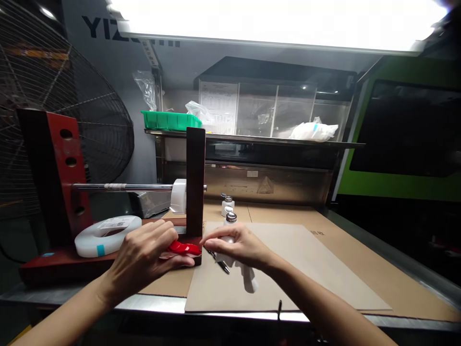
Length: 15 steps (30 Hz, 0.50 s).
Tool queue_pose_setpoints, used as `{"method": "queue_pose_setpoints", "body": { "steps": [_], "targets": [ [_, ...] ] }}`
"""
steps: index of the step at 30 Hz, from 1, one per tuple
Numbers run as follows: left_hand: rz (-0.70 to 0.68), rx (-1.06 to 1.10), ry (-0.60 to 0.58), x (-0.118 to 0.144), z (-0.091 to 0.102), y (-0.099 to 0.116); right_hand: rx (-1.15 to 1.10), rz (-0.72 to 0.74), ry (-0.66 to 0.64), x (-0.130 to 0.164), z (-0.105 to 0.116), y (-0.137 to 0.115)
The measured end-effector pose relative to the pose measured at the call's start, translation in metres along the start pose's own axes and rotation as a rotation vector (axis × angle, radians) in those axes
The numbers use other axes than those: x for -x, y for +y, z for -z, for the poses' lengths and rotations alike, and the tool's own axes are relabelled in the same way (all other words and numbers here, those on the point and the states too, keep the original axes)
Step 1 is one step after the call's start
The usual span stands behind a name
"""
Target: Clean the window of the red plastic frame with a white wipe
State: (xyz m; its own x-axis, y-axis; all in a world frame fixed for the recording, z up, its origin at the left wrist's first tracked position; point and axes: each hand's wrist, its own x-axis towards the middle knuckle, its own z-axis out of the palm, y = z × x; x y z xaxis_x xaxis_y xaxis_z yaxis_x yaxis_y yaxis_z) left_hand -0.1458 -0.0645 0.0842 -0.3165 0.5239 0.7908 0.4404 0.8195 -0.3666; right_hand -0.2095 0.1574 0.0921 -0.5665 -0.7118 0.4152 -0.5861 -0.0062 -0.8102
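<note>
Both hands met at a red part (184, 248): left hand (144, 257) gripped it, right hand (239, 247) pinched just beside, over a pen (219, 262).

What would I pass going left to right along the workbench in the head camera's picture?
Red stand → white tape roll → left hand → red piece held in it → right hand → brown cardboard sheet → green machine.
</note>
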Motion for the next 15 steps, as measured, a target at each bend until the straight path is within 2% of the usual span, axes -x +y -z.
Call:
{"method": "queue_pose_setpoints", "body": {
  "steps": [3, 5, 6, 7, 9, 11, 12, 13, 15],
  "targets": [
    [-0.038, 0.037, -0.018, 0.003, 0.001, 0.002, -0.088, 0.007, -0.080, -0.006, -0.011, 0.001],
    [0.020, 0.071, -0.031, 0.009, 0.002, 0.001, -0.096, 0.023, -0.099, -0.007, -0.013, 0.007],
    [0.101, 0.105, -0.040, 0.013, 0.003, 0.001, -0.091, 0.024, -0.095, -0.008, -0.014, 0.009],
    [0.236, 0.143, -0.049, 0.016, 0.004, 0.000, -0.076, 0.021, -0.085, -0.008, -0.016, 0.011],
    [0.632, 0.253, -0.103, 0.020, 0.005, 0.000, 0.007, 0.044, -0.049, -0.011, -0.020, 0.013],
    [1.067, 0.462, -0.188, 0.020, 0.005, 0.001, 0.202, 0.155, 0.004, -0.016, -0.027, 0.016],
    [1.224, 0.570, -0.227, 0.019, 0.004, 0.001, 0.330, 0.232, 0.023, -0.020, -0.032, 0.017],
    [1.317, 0.659, -0.259, 0.019, 0.003, 0.000, 0.457, 0.299, 0.034, -0.024, -0.036, 0.020],
    [1.367, 0.720, -0.274, 0.019, -0.001, -0.004, 0.608, 0.346, 0.017, -0.033, -0.045, 0.024]
  ]
}}
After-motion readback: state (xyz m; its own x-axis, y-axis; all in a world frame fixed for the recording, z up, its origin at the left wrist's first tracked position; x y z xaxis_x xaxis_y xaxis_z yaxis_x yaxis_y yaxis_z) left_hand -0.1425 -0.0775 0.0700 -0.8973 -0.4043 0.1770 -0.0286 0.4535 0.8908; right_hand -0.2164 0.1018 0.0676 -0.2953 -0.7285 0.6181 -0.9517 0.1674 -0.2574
